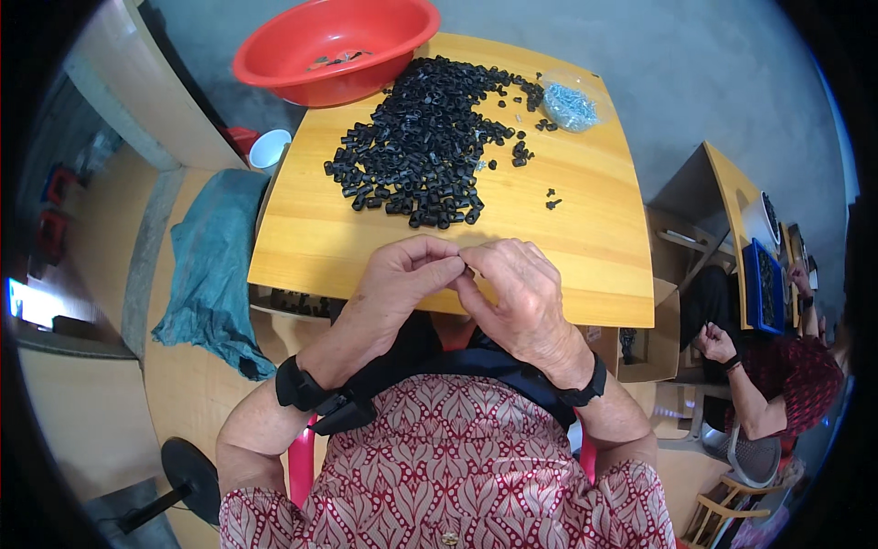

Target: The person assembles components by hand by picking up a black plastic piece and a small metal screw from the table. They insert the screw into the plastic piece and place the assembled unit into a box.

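Observation:
My left hand (400,279) and my right hand (519,291) meet above the near edge of the wooden table (585,247). Thumbs and forefingers of both pinch together around a small dark part (469,272), mostly hidden by the fingertips. Beyond them spreads a big heap of small black plastic fittings (421,137), like short tube pieces. Right of the heap stands a clear round tub (572,105) of silvery screws. Two little black pieces (552,199) lie apart on the table's right side.
A wide red basin (338,87) with a few small bits inside rests at the table's far left. A teal sack (210,265) lies on the floor at left. Below the right edge is a cardboard box (654,339). Another person (777,384) sits at right by a blue tray (762,284).

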`<act>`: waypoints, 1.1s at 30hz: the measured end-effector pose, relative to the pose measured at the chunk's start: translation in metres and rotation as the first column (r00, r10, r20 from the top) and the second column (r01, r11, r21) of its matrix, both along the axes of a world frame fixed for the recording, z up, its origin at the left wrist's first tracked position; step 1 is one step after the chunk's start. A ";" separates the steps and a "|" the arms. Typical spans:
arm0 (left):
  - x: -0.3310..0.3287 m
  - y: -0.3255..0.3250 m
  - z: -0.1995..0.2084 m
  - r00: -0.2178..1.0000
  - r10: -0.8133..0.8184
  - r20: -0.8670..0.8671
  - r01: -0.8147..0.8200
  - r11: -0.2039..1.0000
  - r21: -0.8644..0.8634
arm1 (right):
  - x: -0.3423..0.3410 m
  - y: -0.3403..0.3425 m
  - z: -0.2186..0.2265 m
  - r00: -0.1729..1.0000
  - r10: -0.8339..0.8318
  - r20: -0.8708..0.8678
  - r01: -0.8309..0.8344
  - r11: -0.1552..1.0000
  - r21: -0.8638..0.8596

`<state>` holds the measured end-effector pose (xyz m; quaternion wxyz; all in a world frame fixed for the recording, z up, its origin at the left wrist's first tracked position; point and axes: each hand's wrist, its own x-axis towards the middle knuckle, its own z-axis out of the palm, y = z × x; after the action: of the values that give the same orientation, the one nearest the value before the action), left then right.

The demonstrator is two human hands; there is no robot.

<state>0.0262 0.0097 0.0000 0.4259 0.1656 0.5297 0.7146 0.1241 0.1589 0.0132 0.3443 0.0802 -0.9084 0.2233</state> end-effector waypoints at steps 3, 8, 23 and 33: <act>-0.004 0.002 0.002 0.998 -0.020 -0.058 0.018 1.000 -0.024 | -0.001 0.003 0.000 1.000 0.016 0.010 -0.016 1.000 0.008; -0.013 0.006 -0.011 0.982 -0.042 -0.183 0.040 0.999 -0.012 | -0.017 0.036 0.017 0.984 0.092 0.152 -0.062 0.980 -0.191; -0.009 0.005 -0.011 0.979 -0.044 -0.197 0.032 0.997 -0.068 | -0.106 0.105 -0.006 0.898 -0.148 0.414 0.051 0.970 0.237; -0.010 0.006 -0.009 0.986 -0.050 -0.162 0.036 0.996 -0.087 | -0.105 0.113 0.000 0.957 -0.059 0.285 -0.010 0.971 0.237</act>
<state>0.0162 0.0159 -0.0091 0.4026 0.2173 0.5886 0.6665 0.0188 0.2720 0.0137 0.1983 0.0756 -0.9700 0.1187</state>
